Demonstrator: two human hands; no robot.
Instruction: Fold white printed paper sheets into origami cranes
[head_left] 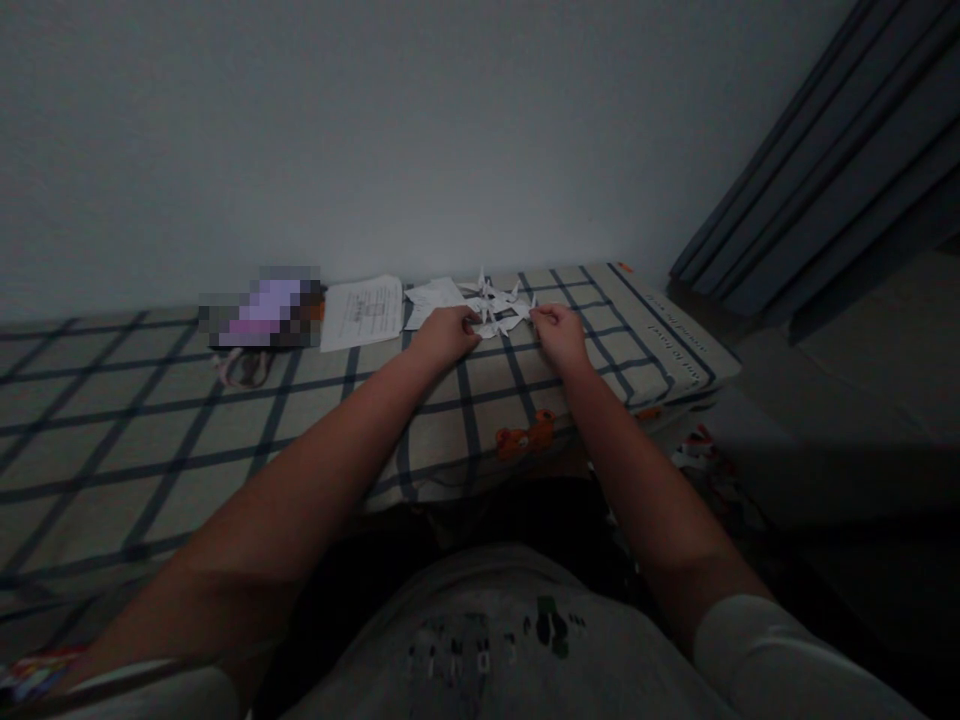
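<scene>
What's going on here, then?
A person has both bare hands at a cluster of folded white paper shapes on a checked cloth. The left hand is at their left side, the right hand at their right. A printed sheet lies farther left.

Several small white figures of sharply creased, folded paper (487,304) sit clustered on the bed with a cream, dark-checked cover (315,420), nearer its far edge than its near one, well left of the far right corner. Thin points rise at differing angles; others spread outward, low. Individual outlines are too small to separate.
</scene>
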